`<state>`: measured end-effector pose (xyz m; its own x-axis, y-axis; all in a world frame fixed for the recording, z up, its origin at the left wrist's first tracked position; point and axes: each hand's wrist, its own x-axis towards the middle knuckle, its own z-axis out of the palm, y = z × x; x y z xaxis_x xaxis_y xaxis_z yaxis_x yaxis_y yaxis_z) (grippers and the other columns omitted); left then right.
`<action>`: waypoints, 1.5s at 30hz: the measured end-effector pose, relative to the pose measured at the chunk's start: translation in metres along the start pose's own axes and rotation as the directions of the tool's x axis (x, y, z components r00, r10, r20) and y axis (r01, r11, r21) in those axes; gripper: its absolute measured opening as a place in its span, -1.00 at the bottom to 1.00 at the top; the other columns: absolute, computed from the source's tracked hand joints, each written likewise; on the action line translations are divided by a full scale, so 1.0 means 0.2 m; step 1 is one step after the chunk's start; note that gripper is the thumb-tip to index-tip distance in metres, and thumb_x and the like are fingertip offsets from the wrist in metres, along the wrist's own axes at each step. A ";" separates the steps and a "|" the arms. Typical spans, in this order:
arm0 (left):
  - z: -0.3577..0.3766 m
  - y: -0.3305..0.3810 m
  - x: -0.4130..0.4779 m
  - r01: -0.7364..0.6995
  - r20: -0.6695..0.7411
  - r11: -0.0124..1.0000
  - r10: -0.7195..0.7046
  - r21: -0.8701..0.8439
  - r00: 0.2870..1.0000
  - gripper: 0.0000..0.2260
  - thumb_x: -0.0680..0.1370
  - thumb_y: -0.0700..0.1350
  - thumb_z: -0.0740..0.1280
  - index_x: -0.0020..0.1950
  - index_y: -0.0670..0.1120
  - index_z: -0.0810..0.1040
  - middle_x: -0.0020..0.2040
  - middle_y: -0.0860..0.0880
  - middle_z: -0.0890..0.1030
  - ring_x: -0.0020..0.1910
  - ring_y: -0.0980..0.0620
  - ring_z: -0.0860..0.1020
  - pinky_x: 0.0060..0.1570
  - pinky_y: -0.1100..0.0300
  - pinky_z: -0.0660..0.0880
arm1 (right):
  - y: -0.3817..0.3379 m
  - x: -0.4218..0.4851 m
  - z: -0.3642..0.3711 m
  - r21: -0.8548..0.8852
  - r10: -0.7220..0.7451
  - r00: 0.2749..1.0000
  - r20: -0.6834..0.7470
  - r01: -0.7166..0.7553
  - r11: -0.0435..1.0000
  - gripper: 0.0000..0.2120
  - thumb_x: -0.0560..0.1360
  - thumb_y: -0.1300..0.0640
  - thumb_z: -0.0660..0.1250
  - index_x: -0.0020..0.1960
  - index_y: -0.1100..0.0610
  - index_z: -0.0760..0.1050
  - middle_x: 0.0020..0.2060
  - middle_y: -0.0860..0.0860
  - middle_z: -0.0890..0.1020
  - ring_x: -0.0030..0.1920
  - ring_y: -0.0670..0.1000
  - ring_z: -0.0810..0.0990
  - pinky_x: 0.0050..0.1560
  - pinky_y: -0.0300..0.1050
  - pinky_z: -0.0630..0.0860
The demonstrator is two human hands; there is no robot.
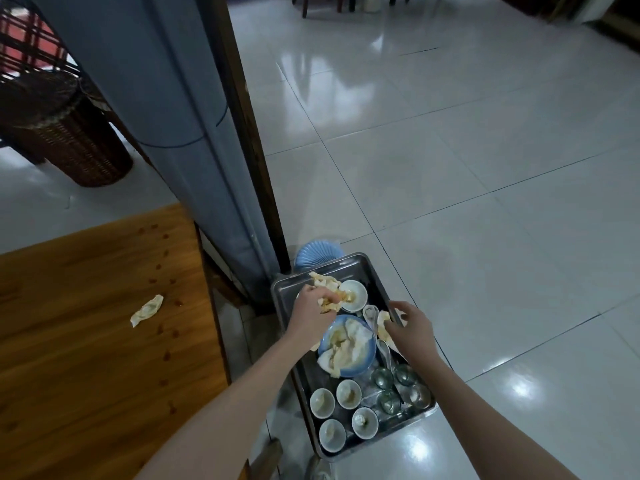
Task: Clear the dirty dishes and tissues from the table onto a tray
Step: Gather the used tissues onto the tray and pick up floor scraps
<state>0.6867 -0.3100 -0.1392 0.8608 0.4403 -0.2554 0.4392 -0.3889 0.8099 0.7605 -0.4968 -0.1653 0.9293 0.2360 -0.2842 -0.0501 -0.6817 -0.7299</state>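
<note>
1 tissue [147, 310] on the table [86, 341], grey pillar [194, 133] just beside the tray [332, 263]

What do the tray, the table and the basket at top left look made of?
Tray: metal, probably stainless steel; grey, dull sheen, rolled rim.
Table: wood or wood-look laminate, I cannot tell which; brown grain, smooth surface.
Basket: woven wicker or rattan; dark brown, weave visible.

On desk [86, 341] at left, one tissue [147, 310]. Right of desk, tray [346, 267]: plate [371, 353] mid-tray, bowl [353, 295] behind it, cups [348, 393] in front, glasses [384, 377] right of cups.
</note>
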 end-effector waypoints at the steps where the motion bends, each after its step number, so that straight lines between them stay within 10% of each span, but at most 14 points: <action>1: 0.02 0.00 0.01 0.005 0.015 1.000 -0.004 -0.008 1.000 -0.80 0.42 -0.37 0.40 -0.10 -0.09 0.62 0.05 -0.08 0.45 -0.11 0.23 0.41 -0.11 0.65 0.26 | 0.02 0.00 -0.02 -0.003 0.002 1.000 -0.004 -0.002 1.000 -0.69 0.44 0.14 0.39 0.18 0.11 0.56 0.07 0.03 0.63 0.00 -0.03 0.53 -0.02 -0.21 0.37; 8: 0.13 -0.01 0.06 0.009 0.168 1.000 -0.010 0.010 0.986 -0.68 0.42 -0.27 0.45 0.12 0.01 0.56 0.15 -0.04 0.37 0.16 0.02 0.43 -0.05 0.64 0.21 | 0.08 -0.03 -0.08 -0.002 0.029 1.000 -0.009 -0.029 1.000 -0.63 0.44 0.20 0.40 0.24 0.09 0.52 0.15 0.00 0.59 0.03 -0.11 0.50 -0.01 -0.28 0.35; 12: 0.18 -0.05 0.07 -0.012 0.372 0.978 -0.067 0.208 0.926 -0.20 0.34 0.04 0.55 0.49 0.18 0.22 0.55 -0.02 0.02 0.53 -0.07 0.02 0.45 -0.07 0.11 | 0.09 -0.06 -0.11 0.020 0.027 0.999 -0.034 -0.026 0.999 -0.60 0.44 0.22 0.40 0.26 0.10 0.50 0.18 -0.01 0.56 0.06 -0.14 0.45 0.09 -0.26 0.35; 16: 0.18 -0.10 0.05 -0.053 0.396 0.899 -0.138 0.434 0.908 -0.01 0.32 0.22 0.49 0.51 0.32 -0.15 0.55 0.07 -0.30 0.52 -0.09 -0.30 0.39 -0.31 -0.20 | 0.09 -0.08 -0.12 -0.003 0.008 1.000 -0.007 -0.008 1.000 -0.57 0.44 0.23 0.40 0.30 0.10 0.46 0.21 0.00 0.53 0.22 -0.04 0.46 0.17 -0.30 0.28; 24: 0.08 -0.17 -0.01 -0.032 0.324 0.902 -0.121 0.431 0.938 -0.06 0.34 0.23 0.47 0.52 0.29 -0.09 0.56 0.09 -0.23 0.54 -0.08 -0.22 0.41 -0.28 -0.17 | -0.01 -0.12 -0.06 -0.079 -0.047 0.998 0.046 0.050 0.996 -0.50 0.40 0.20 0.42 0.32 0.11 0.45 0.24 0.05 0.52 0.26 0.05 0.45 0.29 -0.05 0.37; 31: -0.24 -0.30 -0.19 0.041 0.090 0.967 -0.066 0.252 0.994 -0.22 0.36 0.10 0.50 0.49 0.21 0.17 0.46 0.06 0.24 0.43 -0.02 0.23 0.37 -0.01 0.27 | -0.23 -0.19 0.14 -0.070 -0.127 0.984 0.123 0.136 0.988 -0.50 0.41 0.21 0.44 0.32 0.13 0.44 0.23 0.06 0.51 0.27 0.08 0.44 0.28 -0.08 0.34; 45: -1.13 -0.83 -0.63 0.282 -0.132 0.959 -0.278 0.016 0.952 -0.39 0.47 -0.10 0.46 0.45 0.10 0.29 0.24 0.05 0.42 0.17 0.13 0.38 0.24 0.18 0.40 | -0.87 -0.50 0.93 -0.069 -0.295 0.876 0.381 0.345 0.936 -0.46 0.41 0.14 0.46 0.35 0.10 0.42 0.27 0.06 0.48 0.30 0.06 0.42 0.26 -0.11 0.34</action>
<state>0.4477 -0.1189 -0.1220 0.6630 0.6340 -0.3981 0.6682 -0.2614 0.6965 0.6076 -0.2725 -0.1251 0.6895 0.6719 -0.2706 0.2991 -0.6043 -0.7385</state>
